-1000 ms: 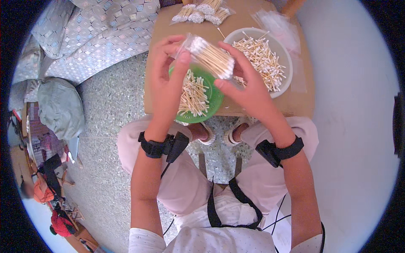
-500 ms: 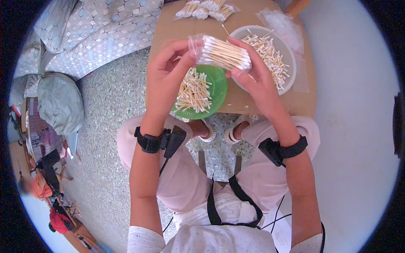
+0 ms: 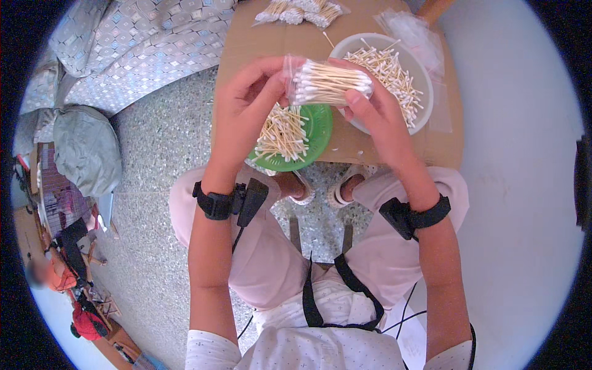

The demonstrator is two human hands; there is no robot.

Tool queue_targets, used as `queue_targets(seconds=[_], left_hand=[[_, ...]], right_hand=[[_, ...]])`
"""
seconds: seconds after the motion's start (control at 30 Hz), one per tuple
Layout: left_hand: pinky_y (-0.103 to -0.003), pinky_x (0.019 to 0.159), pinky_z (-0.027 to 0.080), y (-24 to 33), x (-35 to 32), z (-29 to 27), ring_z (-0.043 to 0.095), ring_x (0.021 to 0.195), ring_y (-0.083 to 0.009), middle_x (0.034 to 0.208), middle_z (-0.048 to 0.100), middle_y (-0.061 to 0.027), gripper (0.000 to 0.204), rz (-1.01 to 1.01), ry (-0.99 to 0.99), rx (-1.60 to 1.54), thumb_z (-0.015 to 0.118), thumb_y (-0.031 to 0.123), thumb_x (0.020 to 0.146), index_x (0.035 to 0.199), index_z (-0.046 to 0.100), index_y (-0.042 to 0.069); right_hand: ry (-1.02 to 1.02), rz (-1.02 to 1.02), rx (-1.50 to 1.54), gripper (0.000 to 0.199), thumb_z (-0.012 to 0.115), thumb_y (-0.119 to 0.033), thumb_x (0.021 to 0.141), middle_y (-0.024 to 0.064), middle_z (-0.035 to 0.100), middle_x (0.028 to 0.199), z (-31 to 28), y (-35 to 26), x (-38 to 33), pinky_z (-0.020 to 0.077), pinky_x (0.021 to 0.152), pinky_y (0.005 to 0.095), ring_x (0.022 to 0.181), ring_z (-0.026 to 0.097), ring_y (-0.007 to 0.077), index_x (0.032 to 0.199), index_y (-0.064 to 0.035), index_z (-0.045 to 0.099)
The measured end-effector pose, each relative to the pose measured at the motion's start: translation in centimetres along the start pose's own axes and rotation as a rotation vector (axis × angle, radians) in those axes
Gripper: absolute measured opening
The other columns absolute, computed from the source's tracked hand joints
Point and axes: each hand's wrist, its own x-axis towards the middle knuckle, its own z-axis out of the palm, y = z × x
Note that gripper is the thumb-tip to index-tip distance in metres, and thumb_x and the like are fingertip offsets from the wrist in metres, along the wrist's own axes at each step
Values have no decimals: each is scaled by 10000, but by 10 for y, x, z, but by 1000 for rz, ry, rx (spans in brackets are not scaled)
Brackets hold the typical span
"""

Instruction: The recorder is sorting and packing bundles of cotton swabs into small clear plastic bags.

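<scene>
Between my two hands, a clear plastic bag of cotton swabs [image 3: 332, 82] is held above the table, its sticks lying almost level. My left hand [image 3: 250, 95] pinches the loose end of the bag, fingers closed. The filled end is gripped by my right hand [image 3: 379, 114], thumb on the near side and fingers behind. Below the bag, a green plastic basket [image 3: 319, 132] carries a heap of loose cotton swabs [image 3: 282, 134]. To the right stands a pale round bowl [image 3: 424, 117] with many more loose swabs [image 3: 394, 74], partly hidden by my right hand.
Several filled swab bags [image 3: 299, 12] lie at the far edge of the brown cardboard-topped table [image 3: 246, 43]. Empty clear bags [image 3: 410, 40] rest by the bowl. A pale wall [image 3: 518, 154] rises on the right; cloth-covered furniture [image 3: 160, 43] is at left. Another person [image 3: 58, 274] sits far left.
The bag of swabs has turned from slanting down rightward to nearly level and shifted slightly right. Both hands keep hold of it.
</scene>
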Motion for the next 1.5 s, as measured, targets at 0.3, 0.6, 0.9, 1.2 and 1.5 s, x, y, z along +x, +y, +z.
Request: queue_targets(seconds=[0.3, 0.6, 0.9, 1.2, 1.5], left_hand=[[-238, 821, 464, -2, 3, -9, 566, 985, -143, 1086, 575, -80, 161, 142, -24, 249, 642, 21, 858, 1018, 662, 16], [-239, 716, 475, -4, 4, -12, 570, 806, -107, 1010, 582, -42, 170, 204, -51, 269, 667, 24, 813, 981, 691, 33], [-237, 703, 479, 2, 2, -9, 579, 789, -115, 939, 613, -41, 178, 279, -43, 393, 689, -14, 782, 942, 735, 48], [-248, 695, 509, 1, 2, -2, 608, 791, -135, 951, 621, -57, 187, 312, 10, 527, 690, -1, 793, 974, 711, 40], [-258, 698, 526, 4, 2, -4, 628, 809, -144, 878, 635, -61, 152, 303, -51, 505, 695, -12, 787, 933, 709, 23]], right_hand=[[-59, 9, -62, 487, 532, -337, 966, 110, 655, 1072, 0, 1, -3, 473, 869, 320, 978, 611, 177, 1370, -74, 466], [-107, 57, -118, 441, 499, -319, 982, 175, 643, 1078, -4, -6, -3, 470, 887, 340, 966, 632, 237, 1342, -65, 477], [-94, 41, -205, 464, 459, -368, 995, 177, 650, 1088, -5, 1, -6, 454, 906, 368, 1008, 624, 259, 1322, -41, 491], [-60, 70, -115, 421, 480, -338, 994, 160, 637, 1101, -2, 5, -6, 466, 886, 353, 991, 619, 238, 1297, -46, 494], [-45, 24, -103, 433, 425, -296, 1006, 15, 556, 1015, 0, 1, -7, 407, 739, 234, 775, 448, 93, 1369, -61, 442]])
